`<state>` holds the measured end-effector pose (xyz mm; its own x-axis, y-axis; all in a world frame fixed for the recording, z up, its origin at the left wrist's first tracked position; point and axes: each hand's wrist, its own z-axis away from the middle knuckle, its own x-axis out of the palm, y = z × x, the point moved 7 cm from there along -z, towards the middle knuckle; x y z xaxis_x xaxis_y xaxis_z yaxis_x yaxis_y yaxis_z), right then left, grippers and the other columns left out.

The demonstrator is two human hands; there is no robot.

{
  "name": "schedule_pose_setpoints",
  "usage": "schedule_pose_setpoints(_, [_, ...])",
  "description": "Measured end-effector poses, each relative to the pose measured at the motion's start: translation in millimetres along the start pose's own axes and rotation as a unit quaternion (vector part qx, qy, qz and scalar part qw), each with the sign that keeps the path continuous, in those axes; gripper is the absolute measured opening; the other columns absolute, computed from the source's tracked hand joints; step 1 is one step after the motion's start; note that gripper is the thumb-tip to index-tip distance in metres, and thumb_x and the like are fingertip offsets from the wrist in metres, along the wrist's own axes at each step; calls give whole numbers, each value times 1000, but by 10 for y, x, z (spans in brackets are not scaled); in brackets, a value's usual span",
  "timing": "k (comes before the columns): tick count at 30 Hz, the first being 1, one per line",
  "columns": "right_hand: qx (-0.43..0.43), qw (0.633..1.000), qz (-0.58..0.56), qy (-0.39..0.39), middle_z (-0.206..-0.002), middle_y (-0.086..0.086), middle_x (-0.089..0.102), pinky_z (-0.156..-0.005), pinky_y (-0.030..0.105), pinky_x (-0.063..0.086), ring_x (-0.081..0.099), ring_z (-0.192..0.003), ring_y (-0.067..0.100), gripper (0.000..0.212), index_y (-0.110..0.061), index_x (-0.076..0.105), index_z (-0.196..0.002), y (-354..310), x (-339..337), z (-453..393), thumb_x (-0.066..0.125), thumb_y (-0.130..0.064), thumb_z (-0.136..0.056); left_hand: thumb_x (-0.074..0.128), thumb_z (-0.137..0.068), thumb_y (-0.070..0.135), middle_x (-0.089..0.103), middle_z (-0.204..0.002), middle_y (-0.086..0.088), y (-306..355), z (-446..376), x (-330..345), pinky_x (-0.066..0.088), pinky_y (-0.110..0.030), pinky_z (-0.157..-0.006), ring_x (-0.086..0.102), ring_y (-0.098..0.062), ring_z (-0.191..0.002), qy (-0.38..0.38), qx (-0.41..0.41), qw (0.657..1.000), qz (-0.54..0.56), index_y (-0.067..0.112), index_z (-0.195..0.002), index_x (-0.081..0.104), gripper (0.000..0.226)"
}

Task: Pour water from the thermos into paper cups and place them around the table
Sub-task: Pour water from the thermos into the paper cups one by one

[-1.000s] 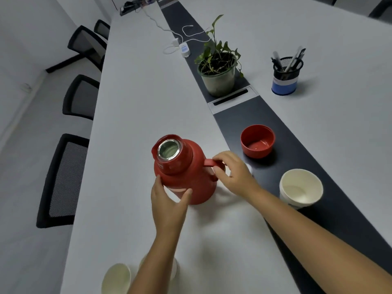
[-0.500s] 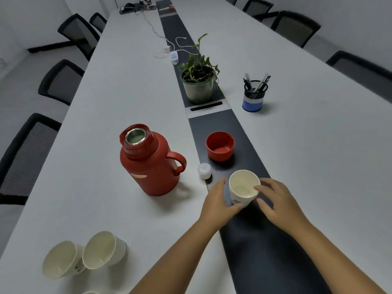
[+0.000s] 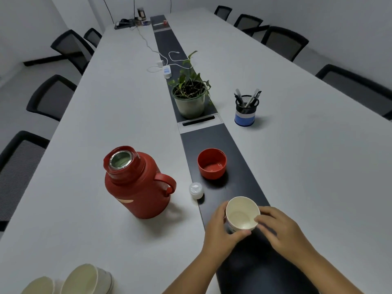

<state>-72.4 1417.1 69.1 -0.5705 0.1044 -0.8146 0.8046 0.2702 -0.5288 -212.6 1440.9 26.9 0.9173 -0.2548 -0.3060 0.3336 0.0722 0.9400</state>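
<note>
Both hands clasp one paper cup (image 3: 241, 215) over the table's dark centre strip (image 3: 214, 139): left hand (image 3: 220, 232) wraps its side, right hand (image 3: 282, 232) pinches the rim. Open thermos (image 3: 135, 183) stands left, well apart.

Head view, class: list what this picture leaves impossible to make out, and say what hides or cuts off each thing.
- Water level in the thermos: only its open steel mouth shows, and its interior is dark.
- Print on the paper cup: covered by the left hand and right hand gripping it.
- Spare cups: cut off by the bottom edge, so their count is unclear.
- Items at the table's far end: too small.
</note>
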Motion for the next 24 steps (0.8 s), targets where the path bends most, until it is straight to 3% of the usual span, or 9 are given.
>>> schedule_pose_setpoints(3, [7, 1000, -4, 12, -91, 6, 67, -86, 0, 34, 59, -85, 8, 11, -4, 70, -79, -19, -55, 26, 63, -13, -80, 77, -65, 27, 57, -114, 15, 31, 6, 36, 46, -29, -96, 53, -2, -108, -13, 2, 1000, -7, 30, -115, 48, 58])
schedule_pose_setpoints(5, [14, 1000, -16, 7, -96, 1, 65, -85, 3, 37, 59, -85, 7, 40, -5, 71, -80, -20, -70, 71, 44, -32, -91, 76, -64, 31, 56, -116, 16, 44, 10, 74, 45, -31, -97, 51, -2, -110, -21, 4, 1000, -13, 34, -115, 47, 60])
schedule_pose_setpoints(9, [27, 999, -15, 32, -88, 13, 69, -85, 0, 34, 52, -87, 11, 65, -4, 71, -77, -1, -123, 175, 25, -47, -94, 75, -60, 41, 55, -117, 20, 60, 30, 174, 46, -33, -98, 51, -1, -111, -44, 2, 999, -23, 42, -114, 46, 61])
schedule_pose_setpoints(14, [52, 993, -7, 105, -76, 8, 62, -70, -1, 34, 47, -79, 13, 50, -13, 52, -82, 8, -406, 126, 18, -49, -94, 71, -57, 46, 58, -114, 16, 42, -24, 228, 47, -34, -97, 54, -3, -108, -62, -3, 998, -27, 39, -114, 47, 62])
schedule_pose_setpoints(16, [37, 994, 0, 105, -78, 6, 60, -64, 12, 43, 51, -80, 17, 46, -9, 56, -77, -8, -515, 81, 30, -43, -94, 70, -58, 44, 56, -118, 14, 24, -12, 242, 46, -36, -99, 53, -4, -112, -69, -11, 997, -24, 37, -118, 46, 65])
schedule_pose_setpoints(18, [63, 991, 4, 120, -83, 2, 55, -48, 8, 41, 60, -70, 24, 15, -15, 50, -75, 15, -607, 69, 64, -12, -80, 72, -63, 41, 53, -124, 15, 64, 7, 239, 44, -36, -101, 50, -3, -115, -74, -14, 996, -37, 38, -121, 43, 66])
schedule_pose_setpoints(20, [88, 988, -34, 126, -88, 7, 54, -52, 1, 42, 58, -69, 30, 44, -16, 43, -75, 74, -646, 107, 77, 7, -58, 72, -69, 38, 43, -136, 17, 126, 40, 240, 38, -35, -107, 42, -4, -124, -76, -7, 995, -69, 34, -131, 35, 72])
schedule_pose_setpoints(22, [101, 981, -48, 161, -94, 18, 58, -65, -8, 36, 54, -74, 33, 47, -13, 41, -74, 31, -749, 119, 80, 5, -55, 71, -73, 40, 22, -144, 22, 147, 89, 203, 24, -30, -114, 23, -4, -135, -66, -6, 993, -97, 28, -142, 19, 87])
schedule_pose_setpoints(24, [77, 976, -58, 195, -103, 25, 59, -67, -9, 34, 53, -80, 35, 46, -13, 38, -74, -121, -876, 121, 81, -15, -59, 68, -77, 42, 11, -150, 17, 121, 172, 109, 15, -25, -113, 12, -4, -139, -43, -9, 991, -123, 26, -145, 9, 91])
